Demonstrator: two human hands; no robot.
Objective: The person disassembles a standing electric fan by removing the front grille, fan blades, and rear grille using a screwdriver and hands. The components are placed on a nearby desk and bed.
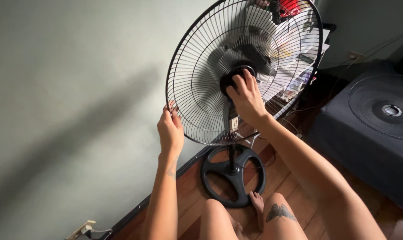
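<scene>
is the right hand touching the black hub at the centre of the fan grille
Touching: the head view shows the right hand with fingers laid over the black hub, no gap visible.

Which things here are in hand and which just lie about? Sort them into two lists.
In hand:
- left hand, gripping the rim of the fan guard
- right hand, on the black centre cap
- fan base on its pole

Lying about:
- dark box with a round disc
- wall socket
- cluttered shelf behind the fan
</scene>
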